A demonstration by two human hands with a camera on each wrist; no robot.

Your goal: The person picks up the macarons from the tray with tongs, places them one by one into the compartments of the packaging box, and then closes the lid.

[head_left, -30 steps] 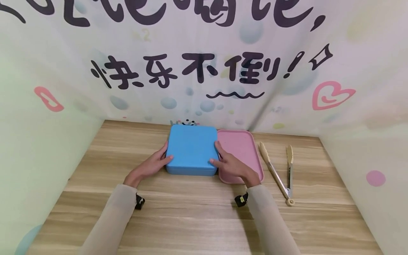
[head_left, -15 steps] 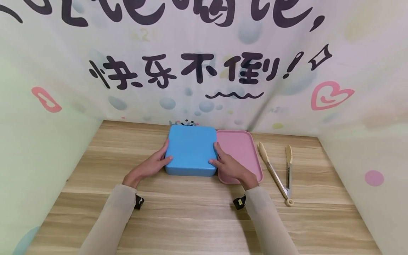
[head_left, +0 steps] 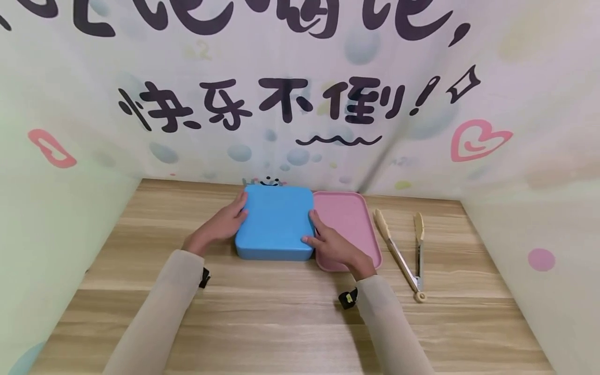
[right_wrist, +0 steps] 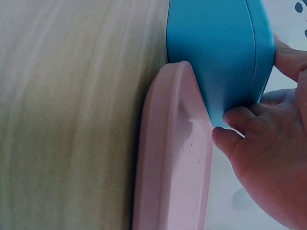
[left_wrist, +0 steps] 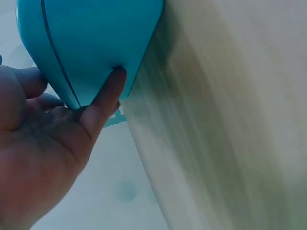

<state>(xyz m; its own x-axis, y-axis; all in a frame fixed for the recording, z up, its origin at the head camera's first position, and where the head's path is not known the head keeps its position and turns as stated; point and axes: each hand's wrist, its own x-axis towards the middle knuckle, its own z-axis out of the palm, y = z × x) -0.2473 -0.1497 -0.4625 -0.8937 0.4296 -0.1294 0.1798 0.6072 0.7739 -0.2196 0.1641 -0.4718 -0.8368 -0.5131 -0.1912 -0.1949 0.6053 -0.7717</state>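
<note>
A blue square lidded box [head_left: 276, 221], like a lunch box, sits on the table against the pink tray's left edge. At its far left side my left hand [head_left: 225, 219] grips it, thumb over the lid's edge. In the left wrist view one finger of that hand presses the box's side [left_wrist: 96, 43] below the lid seam. My right hand [head_left: 335, 244] holds the right side, with its thumb on the lid near the front corner. The right wrist view shows its fingertips [right_wrist: 239, 116] against the side wall around the seam. The lid is on; the contents are hidden.
The pink tray [head_left: 349, 224] lies flat right of the box, partly under my right hand. Farther right lie tongs [head_left: 402, 263] with beige tips, spread apart. A printed curtain [head_left: 262, 125] stands behind the wooden table [head_left: 272, 317], and pale walls flank it.
My left hand has slid back along the box's left side, its thumb moving from the front corner towards the rear. My right hand keeps its hold. The head view has turned slightly right.
</note>
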